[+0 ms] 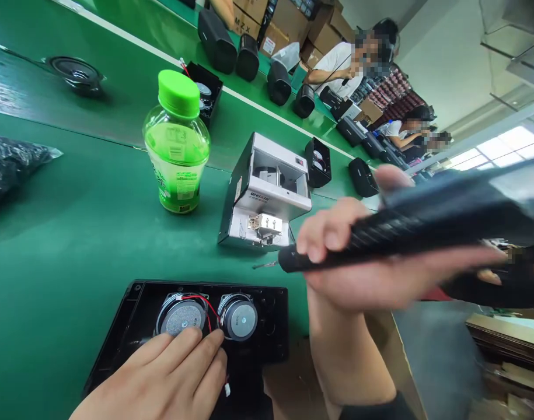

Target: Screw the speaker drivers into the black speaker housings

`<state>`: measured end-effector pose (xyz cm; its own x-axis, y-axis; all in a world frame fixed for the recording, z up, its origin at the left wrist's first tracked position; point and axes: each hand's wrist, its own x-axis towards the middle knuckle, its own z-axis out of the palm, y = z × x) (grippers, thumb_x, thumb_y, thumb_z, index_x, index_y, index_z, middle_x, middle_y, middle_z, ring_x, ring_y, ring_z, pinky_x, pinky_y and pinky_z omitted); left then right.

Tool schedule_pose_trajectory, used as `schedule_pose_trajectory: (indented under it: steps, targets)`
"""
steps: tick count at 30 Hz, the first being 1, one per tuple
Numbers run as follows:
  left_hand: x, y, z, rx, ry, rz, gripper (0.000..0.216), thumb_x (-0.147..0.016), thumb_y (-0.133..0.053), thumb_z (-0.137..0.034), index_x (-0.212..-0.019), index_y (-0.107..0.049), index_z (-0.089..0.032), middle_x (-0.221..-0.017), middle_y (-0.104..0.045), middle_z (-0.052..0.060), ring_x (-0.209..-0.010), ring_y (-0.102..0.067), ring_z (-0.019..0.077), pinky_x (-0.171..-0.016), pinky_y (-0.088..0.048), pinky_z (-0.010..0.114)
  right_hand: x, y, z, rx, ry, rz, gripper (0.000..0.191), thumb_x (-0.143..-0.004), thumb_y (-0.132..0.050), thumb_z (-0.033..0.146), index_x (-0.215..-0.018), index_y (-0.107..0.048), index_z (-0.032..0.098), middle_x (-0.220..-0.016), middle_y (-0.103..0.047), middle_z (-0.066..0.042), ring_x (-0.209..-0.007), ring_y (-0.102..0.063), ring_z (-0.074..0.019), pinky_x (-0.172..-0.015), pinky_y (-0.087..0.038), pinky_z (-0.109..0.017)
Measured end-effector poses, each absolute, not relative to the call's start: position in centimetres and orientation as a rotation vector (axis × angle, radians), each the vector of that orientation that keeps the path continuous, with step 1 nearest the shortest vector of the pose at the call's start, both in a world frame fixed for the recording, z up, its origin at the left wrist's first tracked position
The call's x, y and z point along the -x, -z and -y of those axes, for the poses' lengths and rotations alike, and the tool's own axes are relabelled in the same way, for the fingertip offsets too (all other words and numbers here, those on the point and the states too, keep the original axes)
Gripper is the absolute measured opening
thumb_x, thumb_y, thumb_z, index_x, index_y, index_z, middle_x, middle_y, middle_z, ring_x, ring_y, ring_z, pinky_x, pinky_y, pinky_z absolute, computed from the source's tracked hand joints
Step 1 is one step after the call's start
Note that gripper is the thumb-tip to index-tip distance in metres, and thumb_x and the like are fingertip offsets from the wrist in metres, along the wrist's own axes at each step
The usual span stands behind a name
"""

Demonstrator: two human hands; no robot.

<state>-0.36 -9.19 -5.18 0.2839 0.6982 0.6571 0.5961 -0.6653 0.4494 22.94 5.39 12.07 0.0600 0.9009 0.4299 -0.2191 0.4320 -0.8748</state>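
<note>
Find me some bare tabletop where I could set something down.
The widest bare patch of green table lies left of the black speaker housing, below the plastic bag and bottle; another lies between bag and bottle. It's crowded right of the bottle, where the machine stands near the right hand and its screwdriver.

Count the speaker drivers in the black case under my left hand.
2: the left driver, partly behind your left hand, and the right driver beside it. Your hand may hide more in the case.
</note>
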Motion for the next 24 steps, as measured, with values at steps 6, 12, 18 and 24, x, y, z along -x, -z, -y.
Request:
schedule_pose_trajectory:
  steps: [6, 12, 18, 24]
  targets:
    - [0.2, 4.2, 9.1, -2.441, -1.315, -1.263, 0.027, -0.133, -0.062, -0.034, -0.129, -0.089, -0.032, -0.136, -0.100, -0.003, -0.117, -0.088, 0.0209, -0.112, -0.057, 0.040, -22.5, -10.8, -0.3, 0.718, -0.975, 1.353, 0.073, -0.123, -0.053, 0.097, -0.145, -0.094, 0.040, -0.075, -0.075, 0.005, -0.051, -0.069, -0.0186, -0.055, -0.066, -0.036]
    - [0.1, 4.0, 9.4, -2.492, -1.310, -1.234, 0.033, -0.129, -0.059, -0.024, -0.126, -0.092, -0.030, -0.151, -0.097, 0.000, -0.122, -0.085, 0.0239, -0.111, -0.058, 0.042, -19.9, -8.5, -0.7, 0.676, -1.078, 1.297, 0.072, -0.120, -0.065, 0.095, -0.143, -0.099, 0.035, -0.073, -0.077, 0.001, -0.055, -0.071, -0.0207, -0.057, -0.068, -0.037]
    - [-0.4, 3.5, 8.9, -2.534, -1.272, -1.245, 0.054, -0.134, -0.042, -0.023, -0.115, -0.092, -0.028, -0.141, -0.098, 0.000, -0.122, -0.080, 0.0244, -0.109, -0.057, 0.042, -21.3, -8.6, -1.1, 0.710, -1.184, 1.331, 0.065, -0.114, -0.078, 0.093, -0.144, -0.099, 0.039, -0.079, -0.083, 0.001, -0.063, -0.079, -0.0228, -0.064, -0.073, -0.040]
    - [-0.7, 3.5, 8.8, -2.544, -1.291, -1.261, 0.048, -0.130, -0.050, -0.020, -0.107, -0.091, -0.028, -0.143, -0.097, 0.000, -0.120, -0.079, 0.0240, -0.102, -0.059, 0.041, -21.2, -8.1, -1.1, 0.719, -1.172, 1.347, 0.068, -0.116, -0.074, 0.094, -0.146, -0.098, 0.039, -0.080, -0.083, 0.001, -0.062, -0.078, -0.0231, -0.063, -0.073, -0.041]
